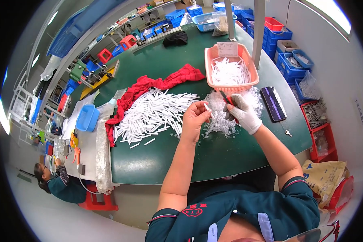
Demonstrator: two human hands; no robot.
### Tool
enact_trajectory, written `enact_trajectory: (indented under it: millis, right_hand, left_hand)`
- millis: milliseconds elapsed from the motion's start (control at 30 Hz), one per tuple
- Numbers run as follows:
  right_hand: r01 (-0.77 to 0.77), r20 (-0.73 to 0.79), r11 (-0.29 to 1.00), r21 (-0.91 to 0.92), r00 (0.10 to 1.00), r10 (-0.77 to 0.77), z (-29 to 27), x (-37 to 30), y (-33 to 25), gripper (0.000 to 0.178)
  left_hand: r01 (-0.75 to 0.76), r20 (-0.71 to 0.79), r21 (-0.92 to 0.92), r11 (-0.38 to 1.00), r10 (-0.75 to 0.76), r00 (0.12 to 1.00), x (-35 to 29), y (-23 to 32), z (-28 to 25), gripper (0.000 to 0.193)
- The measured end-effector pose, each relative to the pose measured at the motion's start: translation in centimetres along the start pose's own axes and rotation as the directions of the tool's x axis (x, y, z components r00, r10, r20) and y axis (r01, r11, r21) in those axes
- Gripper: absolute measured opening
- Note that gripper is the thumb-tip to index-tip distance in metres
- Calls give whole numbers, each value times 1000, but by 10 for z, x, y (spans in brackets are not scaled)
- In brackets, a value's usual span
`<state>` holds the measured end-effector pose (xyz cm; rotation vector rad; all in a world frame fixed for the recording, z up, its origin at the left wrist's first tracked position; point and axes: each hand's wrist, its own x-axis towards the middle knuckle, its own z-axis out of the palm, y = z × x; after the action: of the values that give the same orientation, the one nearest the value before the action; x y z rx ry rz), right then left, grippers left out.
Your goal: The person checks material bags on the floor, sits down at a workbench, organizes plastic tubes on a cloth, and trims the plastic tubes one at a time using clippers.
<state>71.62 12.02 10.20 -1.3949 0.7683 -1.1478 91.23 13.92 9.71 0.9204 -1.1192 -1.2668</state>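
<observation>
My bare left hand [195, 120] is closed, pinching a short white tube [207, 107] between thumb and fingertips. In a white glove, my right hand [245, 114] grips a slim hand tool [230, 100] with red and black parts; its dark tip points up and left, and its exact kind is hard to make out. Both hands hover close together over a heap of clear plastic bits [218, 121]. To the left spreads a big pile of white tubes [153, 113], edged by a crumpled red cloth [149, 85]. Beyond my hands stands a pink basket [209, 60] holding more white tubes and a paper label.
Right of the clear bits lie a phone [273, 104] and a small key [288, 133] on the green table [149, 161]. A blue tray [87, 117] sits left. A person [64, 183] sits at the left end. Blue bins [290, 72] line the right wall.
</observation>
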Motion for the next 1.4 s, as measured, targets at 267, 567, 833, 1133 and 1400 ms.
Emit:
enact_trajectory:
  millis: [267,567,833,1133,1400]
  right_hand:
    - [-21,-89,980,-196,996,4,-2,-11,9,21]
    - [58,-26,944,-324,997,-70,3,-17,9,23]
    - [-23,-1,912,-411,1000,25,9,-21,3,27]
    - [-26,-25,890,-456,1000,16,6,-19,8,33]
    - [-307,50,951,-34,950,308,4,-18,-8,28]
  left_hand:
    - [43,4,-213,976,-44,999,-5,-18,7,32]
    - [-26,-62,-415,909,0,998,-9,-16,1,24]
    - [65,-22,-553,830,-92,996,-14,-16,3,16]
    - [167,6,-558,813,-197,980,-17,-17,11,10]
    - [123,-60,-409,904,-161,985,-20,-21,18,8]
